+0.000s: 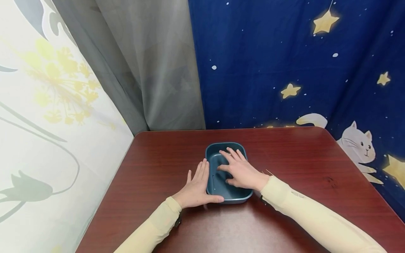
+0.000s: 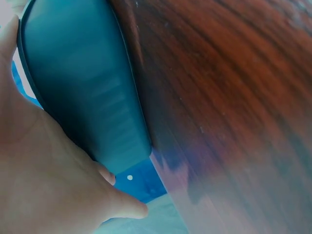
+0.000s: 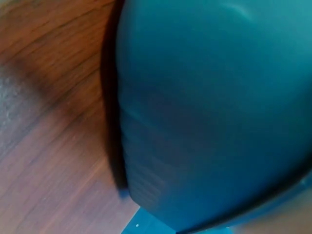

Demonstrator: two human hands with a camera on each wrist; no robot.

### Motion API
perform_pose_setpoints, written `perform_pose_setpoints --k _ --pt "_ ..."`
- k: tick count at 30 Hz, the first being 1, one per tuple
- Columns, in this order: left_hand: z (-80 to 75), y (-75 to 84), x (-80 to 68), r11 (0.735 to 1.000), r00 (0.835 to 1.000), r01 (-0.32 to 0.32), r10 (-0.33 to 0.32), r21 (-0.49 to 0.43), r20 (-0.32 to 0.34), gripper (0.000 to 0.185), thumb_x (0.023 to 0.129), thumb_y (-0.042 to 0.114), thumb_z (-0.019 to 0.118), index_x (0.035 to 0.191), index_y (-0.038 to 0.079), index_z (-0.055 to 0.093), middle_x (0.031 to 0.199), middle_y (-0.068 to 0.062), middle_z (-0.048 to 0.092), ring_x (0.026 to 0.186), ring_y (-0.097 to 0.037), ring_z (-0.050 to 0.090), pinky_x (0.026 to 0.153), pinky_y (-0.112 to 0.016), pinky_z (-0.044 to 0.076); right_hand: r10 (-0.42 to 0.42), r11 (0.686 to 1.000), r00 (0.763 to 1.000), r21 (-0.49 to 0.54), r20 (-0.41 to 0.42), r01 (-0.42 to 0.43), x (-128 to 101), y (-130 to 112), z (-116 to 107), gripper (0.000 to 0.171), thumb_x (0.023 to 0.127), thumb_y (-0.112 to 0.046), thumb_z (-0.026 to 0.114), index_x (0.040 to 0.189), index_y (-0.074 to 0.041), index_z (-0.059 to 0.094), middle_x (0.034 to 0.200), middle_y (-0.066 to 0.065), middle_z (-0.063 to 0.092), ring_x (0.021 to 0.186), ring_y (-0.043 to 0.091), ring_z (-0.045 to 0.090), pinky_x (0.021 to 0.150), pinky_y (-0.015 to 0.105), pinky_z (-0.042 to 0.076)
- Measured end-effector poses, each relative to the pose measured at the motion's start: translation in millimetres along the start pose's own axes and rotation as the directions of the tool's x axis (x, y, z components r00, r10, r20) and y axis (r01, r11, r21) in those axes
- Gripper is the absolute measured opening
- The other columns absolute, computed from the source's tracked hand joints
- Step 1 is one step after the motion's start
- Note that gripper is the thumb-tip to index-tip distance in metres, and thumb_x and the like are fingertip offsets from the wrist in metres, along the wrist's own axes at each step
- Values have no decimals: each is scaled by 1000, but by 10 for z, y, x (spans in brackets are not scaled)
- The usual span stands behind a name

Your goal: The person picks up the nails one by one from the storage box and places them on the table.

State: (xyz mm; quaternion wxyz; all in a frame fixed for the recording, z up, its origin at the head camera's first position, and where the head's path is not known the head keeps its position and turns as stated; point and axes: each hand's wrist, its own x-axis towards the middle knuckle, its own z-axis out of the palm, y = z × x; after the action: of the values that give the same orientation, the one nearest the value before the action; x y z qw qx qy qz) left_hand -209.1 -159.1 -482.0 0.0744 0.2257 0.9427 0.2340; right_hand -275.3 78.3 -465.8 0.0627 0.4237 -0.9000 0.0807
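A dark teal rectangular bin point(image 1: 226, 194) with rounded corners stands on the table, its long side running away from me. My left hand point(image 1: 197, 188) lies along its left side with straight fingers, the thumb reaching across the near left corner of the rim. In the left wrist view that hand point(image 2: 44, 170) is against the bin's outer wall point(image 2: 83, 87). Over the bin's right half my right hand point(image 1: 242, 172) is spread, its fingers apart and slightly bent. A thin dark stick-like object point(image 1: 213, 182) lies inside on the left. The right wrist view shows mostly the bin's outer wall point(image 3: 204, 112).
The reddish-brown wooden table point(image 1: 158, 158) extends around the bin on all sides. Behind it hang a grey curtain point(image 1: 164, 63) and a blue star-patterned curtain point(image 1: 253, 63). A white flower-printed curtain point(image 1: 57, 147) borders the left edge.
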Motion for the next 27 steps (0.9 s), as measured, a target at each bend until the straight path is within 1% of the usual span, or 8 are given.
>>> perform_pose_setpoints --k 5,8,12,16,21,27 --pt "2 -6 -2 1000 1000 0 0 -1 2 130 78 79 63 161 11 -10 168 -7 -14 153 -25 -12 111 -72 1 -49 999 999 6 19 49 33 -24 33 52 80 -30 86 129 -28 70 160 17 31 147 46 20 111 70 19" --pt "5 -7 -2 1000 1000 -2 2 8 7 130 78 80 62 161 10 -10 168 -7 -14 153 -25 -12 112 -71 0 -72 997 997 -13 37 73 51 -38 53 52 81 -32 85 131 -31 68 160 17 31 147 47 21 111 70 20" --pt "4 -3 0 1000 1000 -6 5 16 8 131 78 80 62 161 8 -9 168 -8 -14 153 -26 -12 112 -71 0 -84 995 994 -42 68 87 63 -51 88 53 84 -34 83 134 -34 66 162 15 29 148 47 19 111 69 21" --pt "-14 19 -10 1000 1000 -1 1 20 10 131 78 81 62 160 10 -11 168 -7 -14 153 -24 -12 112 -70 0 -91 994 993 -51 75 95 72 -55 121 51 85 -34 82 133 -34 67 162 15 29 148 47 19 109 70 22" --pt "-27 38 -20 1000 1000 4 -4 16 15 130 78 81 62 160 14 -14 168 -7 -14 153 -22 -13 113 -69 -1 -84 995 995 -41 45 86 78 -58 128 43 84 -31 83 126 -29 72 159 16 34 146 48 23 108 72 23" --pt "-35 40 -25 1000 1000 7 -7 9 11 130 78 80 63 160 12 -11 168 -7 -13 153 -23 -12 113 -70 0 -46 998 999 -32 18 46 88 -67 112 31 82 -27 85 112 -27 78 156 16 39 145 48 26 109 72 21"
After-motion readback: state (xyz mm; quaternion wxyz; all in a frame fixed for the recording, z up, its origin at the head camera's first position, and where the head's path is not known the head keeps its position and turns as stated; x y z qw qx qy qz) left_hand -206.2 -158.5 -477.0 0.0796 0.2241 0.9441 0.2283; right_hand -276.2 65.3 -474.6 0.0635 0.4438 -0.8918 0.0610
